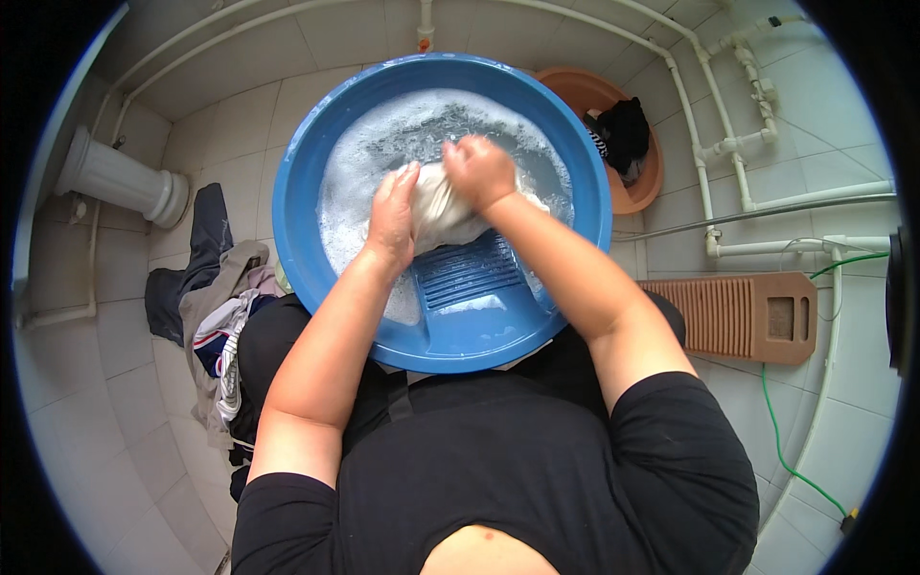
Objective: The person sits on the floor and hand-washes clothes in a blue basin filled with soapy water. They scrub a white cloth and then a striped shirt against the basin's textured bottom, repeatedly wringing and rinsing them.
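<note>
A large blue tub [291,192] of foamy water [359,144] is in front of me, with a ridged washboard [470,273] moulded into its near side. Over the water, just beyond the ridges, I hold a wet, bunched whitish cloth [436,213]; its exact kind does not show. My left hand [391,213] grips its left side, thumb up. My right hand [479,171] is closed in a fist at the cloth's upper right. Part of the cloth is hidden behind the hands and right wrist.
A pile of clothes [225,278] lies on the tiles at left, near a white pedestal [125,177]. An orange basin [637,196] with dark clothes [625,132] stands behind right. A brown washboard [733,316], white pipes [704,182] and a green cord [778,441] are at right.
</note>
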Demonstrator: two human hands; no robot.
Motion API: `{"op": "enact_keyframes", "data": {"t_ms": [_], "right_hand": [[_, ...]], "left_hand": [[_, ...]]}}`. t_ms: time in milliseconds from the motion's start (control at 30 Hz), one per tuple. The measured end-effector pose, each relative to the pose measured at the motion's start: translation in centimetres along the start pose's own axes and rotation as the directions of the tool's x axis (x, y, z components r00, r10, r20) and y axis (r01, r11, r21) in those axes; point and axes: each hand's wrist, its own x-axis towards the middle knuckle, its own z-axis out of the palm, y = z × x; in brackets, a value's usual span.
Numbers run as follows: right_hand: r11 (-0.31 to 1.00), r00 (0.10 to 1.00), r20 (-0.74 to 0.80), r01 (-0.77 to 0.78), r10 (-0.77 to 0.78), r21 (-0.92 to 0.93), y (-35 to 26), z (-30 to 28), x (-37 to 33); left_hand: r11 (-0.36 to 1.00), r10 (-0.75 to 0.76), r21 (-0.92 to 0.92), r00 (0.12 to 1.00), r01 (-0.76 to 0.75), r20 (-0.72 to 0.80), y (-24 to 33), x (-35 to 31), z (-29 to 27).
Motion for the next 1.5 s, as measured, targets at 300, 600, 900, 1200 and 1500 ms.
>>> {"op": "enact_keyframes", "data": {"t_ms": [300, 600, 900, 1200, 1500], "right_hand": [[0.903, 0.986, 0.018, -0.143, 0.164, -0.406, 6.9, -3.9, 4.3], [0.961, 0.806, 0.574, 0.024, 0.144, -0.275, 7.2, -2.2, -1.6], [0.891, 0.642, 0.663, -0.072, 0.385, -0.448, 5.8, -4.3, 2.3], [0.946, 0.686, 0.67, -0.084, 0.283, -0.314, 15.9, 2.4, -0.1], [0.793, 0.763, 0.568, 0.124, 0.307, -0.596, 10.4, -2.7, -0.2]], "left_hand": [[0.488, 0.058, 0.87, 0.992, 0.073, -0.116, 0.2, 2.1, -4.7], [-0.167, -0.082, 0.966, 0.973, 0.2, -0.216, 0.8, 0.2, -2.9], [-0.156, -0.09, 0.987, 0.996, -0.022, 0.008, 0.1, -0.7, -2.5], [-0.222, -0.29, 0.974, 0.956, -0.03, -0.037, 0.7, -1.3, -1.9], [-0.228, -0.228, 0.97, 0.963, 0.087, -0.14, 1.5, -2.0, -1.5]]}}
